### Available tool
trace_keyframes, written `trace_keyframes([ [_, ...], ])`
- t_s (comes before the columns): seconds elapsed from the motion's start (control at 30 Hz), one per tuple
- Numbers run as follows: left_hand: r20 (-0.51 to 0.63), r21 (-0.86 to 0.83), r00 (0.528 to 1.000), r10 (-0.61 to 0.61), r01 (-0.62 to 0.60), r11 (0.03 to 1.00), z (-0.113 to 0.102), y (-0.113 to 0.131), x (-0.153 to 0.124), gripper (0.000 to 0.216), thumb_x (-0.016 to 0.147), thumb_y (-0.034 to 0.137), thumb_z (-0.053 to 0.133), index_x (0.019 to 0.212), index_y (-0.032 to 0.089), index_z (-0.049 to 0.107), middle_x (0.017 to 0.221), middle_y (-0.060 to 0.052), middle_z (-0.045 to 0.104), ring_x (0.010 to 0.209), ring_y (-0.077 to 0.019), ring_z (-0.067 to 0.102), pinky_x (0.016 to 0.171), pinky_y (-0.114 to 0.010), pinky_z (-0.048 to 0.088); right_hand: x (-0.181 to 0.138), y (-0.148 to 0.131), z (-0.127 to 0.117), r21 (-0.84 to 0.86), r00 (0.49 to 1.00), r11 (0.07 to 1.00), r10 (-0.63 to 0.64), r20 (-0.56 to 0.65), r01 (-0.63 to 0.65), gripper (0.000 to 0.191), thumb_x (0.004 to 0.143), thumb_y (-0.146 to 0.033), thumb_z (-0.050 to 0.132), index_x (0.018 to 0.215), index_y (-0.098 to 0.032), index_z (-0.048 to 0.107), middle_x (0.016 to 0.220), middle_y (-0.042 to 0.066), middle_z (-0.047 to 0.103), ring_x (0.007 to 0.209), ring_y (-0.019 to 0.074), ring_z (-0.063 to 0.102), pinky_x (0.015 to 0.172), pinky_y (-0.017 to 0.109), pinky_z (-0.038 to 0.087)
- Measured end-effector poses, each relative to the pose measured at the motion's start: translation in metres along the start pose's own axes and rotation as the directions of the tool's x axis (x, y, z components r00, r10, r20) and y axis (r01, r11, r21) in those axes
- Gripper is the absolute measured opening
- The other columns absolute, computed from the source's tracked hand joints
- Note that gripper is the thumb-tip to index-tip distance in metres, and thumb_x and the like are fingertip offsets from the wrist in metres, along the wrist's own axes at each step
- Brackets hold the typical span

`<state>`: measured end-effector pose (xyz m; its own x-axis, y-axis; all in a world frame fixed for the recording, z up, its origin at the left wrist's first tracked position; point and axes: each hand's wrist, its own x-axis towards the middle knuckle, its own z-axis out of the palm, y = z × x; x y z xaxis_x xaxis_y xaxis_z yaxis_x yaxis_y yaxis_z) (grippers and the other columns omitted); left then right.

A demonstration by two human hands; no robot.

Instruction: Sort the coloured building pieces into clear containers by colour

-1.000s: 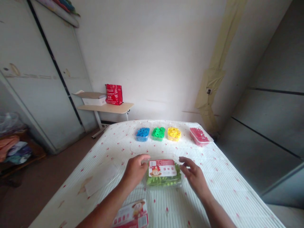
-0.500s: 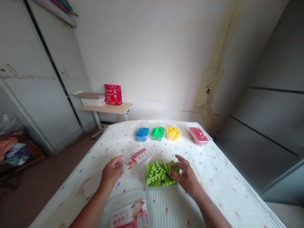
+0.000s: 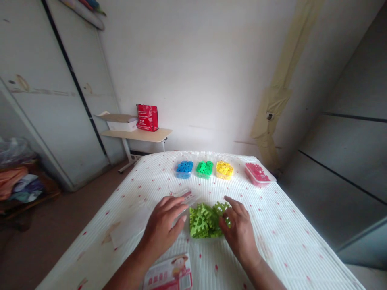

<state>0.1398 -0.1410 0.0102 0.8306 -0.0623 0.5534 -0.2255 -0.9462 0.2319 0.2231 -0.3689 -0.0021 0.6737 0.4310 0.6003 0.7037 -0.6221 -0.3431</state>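
Observation:
A clear plastic box holds many light-green toothed building pieces [image 3: 202,220], interlocking plastic shapes. At the box's right side, my right hand [image 3: 241,229] has its thumb and fingers closed on a green building piece [image 3: 220,207], tilted up at the edge of the pile. My left hand [image 3: 165,223] is just left of the box, empty, with thumb and fingers apart. Partly hidden behind its fingertips lies a clear lid with a red-and-white label [image 3: 189,195]. Nearer to me, a second printed label [image 3: 169,274] lies by my left forearm.
Along the far part of the cloth-covered table [image 3: 208,191] stand tubs of blue pieces [image 3: 184,169], green pieces [image 3: 204,169], yellow pieces [image 3: 224,170] and red pieces [image 3: 258,173]. A side table [image 3: 151,135] by the wall carries a red bag [image 3: 147,117] and a white box [image 3: 122,125].
My left hand has let go of the clear lid and moved right, toward the box of green pieces. My right hand has closed on a green piece, which now tilts up.

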Motion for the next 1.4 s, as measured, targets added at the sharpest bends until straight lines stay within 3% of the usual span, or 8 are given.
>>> trace_keyframes([
  [0.13,0.11,-0.038,0.992,0.055,-0.051,0.998,0.015,0.028,0.008,0.048,0.077,0.025,0.055,0.124,0.023,0.048,0.128,-0.007,0.051,0.119,-0.0253,0.042,0.098,-0.046,0.037,-0.003,-0.001,-0.001,-0.004,0.999,1.0,-0.029,-0.04,0.029,0.009,0.078,-0.018,0.052,0.071,-0.02,0.057,0.111,0.011,0.061,0.098,0.0248,0.054,0.077,0.04,0.046],
  [0.27,0.174,-0.066,0.984,0.033,-0.022,0.998,0.028,0.044,0.008,0.046,0.076,0.023,0.057,0.121,0.022,0.05,0.122,-0.008,0.056,0.114,-0.026,0.048,0.1,-0.053,0.032,-0.006,0.0,-0.002,0.009,0.995,0.999,-0.042,-0.094,0.044,0.008,0.08,-0.018,0.052,0.075,-0.022,0.056,0.109,0.01,0.061,0.095,0.0233,0.055,0.077,0.04,0.046],
  [0.53,0.277,-0.1,0.945,0.176,-0.154,0.983,0.02,0.052,0.004,0.045,0.077,0.028,0.06,0.12,0.033,0.05,0.13,-0.002,0.05,0.123,-0.0268,0.04,0.102,-0.056,0.026,-0.004,-0.001,0.0,0.04,1.0,0.999,-0.024,-0.009,0.024,0.005,0.08,-0.026,0.056,0.076,-0.021,0.058,0.103,0.01,0.063,0.089,0.0238,0.056,0.074,0.039,0.047],
  [0.73,0.142,-0.14,0.983,0.12,-0.1,0.985,0.027,0.043,0.002,0.043,0.083,0.026,0.051,0.126,0.026,0.046,0.126,-0.006,0.053,0.119,-0.0227,0.044,0.102,-0.048,0.031,-0.005,0.004,-0.007,0.111,0.997,0.993,-0.052,0.063,0.045,0.013,0.081,-0.034,0.056,0.079,-0.022,0.06,0.1,0.008,0.063,0.092,0.0236,0.056,0.076,0.039,0.046],
  [0.83,0.095,-0.13,0.989,0.112,-0.099,0.987,0.026,0.039,0.002,0.05,0.086,0.029,0.046,0.134,0.023,0.036,0.135,-0.009,0.043,0.125,-0.0236,0.037,0.103,-0.047,0.031,-0.003,0.014,-0.011,0.103,0.997,0.995,-0.01,-0.074,0.017,0.012,0.084,-0.029,0.051,0.086,-0.022,0.06,0.106,0.009,0.061,0.098,0.0238,0.054,0.082,0.042,0.045],
  [0.93,0.178,-0.11,0.967,0.184,-0.166,0.98,0.022,0.04,0.003,0.059,0.084,0.037,0.049,0.138,0.026,0.027,0.145,-0.007,0.03,0.132,-0.0267,0.025,0.105,-0.051,0.024,-0.002,0.027,-0.013,0.067,0.977,0.997,0.038,-0.21,-0.024,0.019,0.085,-0.028,0.048,0.099,-0.021,0.058,0.111,0.011,0.058,0.102,0.0254,0.052,0.085,0.046,0.043],
  [1.13,0.333,-0.088,0.907,0.259,-0.244,0.966,0.024,0.052,0.003,0.07,0.08,0.044,0.055,0.14,0.028,0.022,0.145,-0.005,0.03,0.134,-0.0264,0.022,0.107,-0.056,0.015,-0.008,0.041,-0.005,0.04,0.997,0.997,0.069,-0.026,-0.068,0.018,0.084,-0.028,0.05,0.092,-0.02,0.064,0.097,0.01,0.066,0.091,0.0249,0.059,0.079,0.043,0.049],
  [1.4,0.302,-0.037,0.926,0.226,-0.225,0.974,0.028,0.057,0.005,0.071,0.08,0.046,0.055,0.14,0.027,0.021,0.146,-0.006,0.029,0.133,-0.0258,0.024,0.109,-0.054,0.011,-0.01,0.02,0.0,0.146,0.999,0.989,0.02,0.04,-0.026,0.013,0.08,-0.025,0.056,0.088,-0.022,0.065,0.111,0.011,0.061,0.1,0.025,0.055,0.082,0.043,0.049],
])
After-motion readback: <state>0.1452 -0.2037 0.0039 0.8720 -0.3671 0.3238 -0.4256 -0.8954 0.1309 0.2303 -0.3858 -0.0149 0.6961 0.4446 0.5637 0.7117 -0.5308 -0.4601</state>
